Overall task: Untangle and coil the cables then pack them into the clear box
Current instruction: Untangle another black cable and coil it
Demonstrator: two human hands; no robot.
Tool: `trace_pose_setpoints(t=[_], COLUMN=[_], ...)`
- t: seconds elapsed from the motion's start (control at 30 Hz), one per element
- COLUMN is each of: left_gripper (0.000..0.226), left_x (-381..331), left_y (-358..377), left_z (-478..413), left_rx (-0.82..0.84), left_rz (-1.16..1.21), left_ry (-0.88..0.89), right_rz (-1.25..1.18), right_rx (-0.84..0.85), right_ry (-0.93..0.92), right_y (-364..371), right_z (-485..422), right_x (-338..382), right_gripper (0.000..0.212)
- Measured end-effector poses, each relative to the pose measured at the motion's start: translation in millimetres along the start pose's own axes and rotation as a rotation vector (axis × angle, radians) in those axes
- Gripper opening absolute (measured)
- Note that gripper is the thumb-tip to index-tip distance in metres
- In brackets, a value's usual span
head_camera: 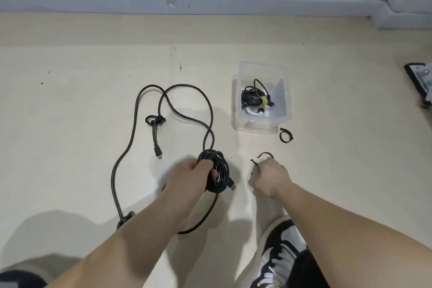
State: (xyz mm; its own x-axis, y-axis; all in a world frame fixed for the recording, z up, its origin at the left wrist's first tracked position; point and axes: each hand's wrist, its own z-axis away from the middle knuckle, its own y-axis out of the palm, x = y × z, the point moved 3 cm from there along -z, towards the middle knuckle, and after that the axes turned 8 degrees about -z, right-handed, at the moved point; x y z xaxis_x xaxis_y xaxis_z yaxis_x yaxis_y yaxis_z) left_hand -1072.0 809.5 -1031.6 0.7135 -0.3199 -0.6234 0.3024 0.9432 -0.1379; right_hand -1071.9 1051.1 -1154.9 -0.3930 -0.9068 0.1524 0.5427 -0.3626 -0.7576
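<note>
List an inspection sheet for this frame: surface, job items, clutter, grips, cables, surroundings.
surface: pale floor, a few dark specks.
job's things: clear box open and upright, holding a coiled black cable with a yellow tie and a white cable.
clutter: spare strap loop on the floor by the box's near right corner; shoe at bottom.
grips: left hand grips the half-wound coil; right hand pinches a black strap.
cables: loose length trails on the floor; knot above the plug end; second knot by the left forearm.
surroundings: grey skirting along the wall; dark object at right edge, unclear.
</note>
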Motion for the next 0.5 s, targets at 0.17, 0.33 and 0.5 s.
trace_pose_setpoints(t=[0.17, 0.33, 0.5], left_gripper=[0.018, 0.017, 0.018], left_x=[7, 6, -5], left_y=[-3, -1, 14], left_z=[0, -1, -11], left_rx=[0.006, 0.003, 0.026], left_rz=[0.065, 0.08, 0.083], left_ry=[0.005, 0.027, 0.035], right_rz=[-0.215, -0.488, -0.308], right_rx=[-0.017, -0.264, -0.204], right_ry=[0.06, 0.136, 0.22], right_y=[1, -10, -42], right_z=[-3, -9, -39], right_x=[5, 2, -13], right_gripper=[0.01, 0.014, 0.031])
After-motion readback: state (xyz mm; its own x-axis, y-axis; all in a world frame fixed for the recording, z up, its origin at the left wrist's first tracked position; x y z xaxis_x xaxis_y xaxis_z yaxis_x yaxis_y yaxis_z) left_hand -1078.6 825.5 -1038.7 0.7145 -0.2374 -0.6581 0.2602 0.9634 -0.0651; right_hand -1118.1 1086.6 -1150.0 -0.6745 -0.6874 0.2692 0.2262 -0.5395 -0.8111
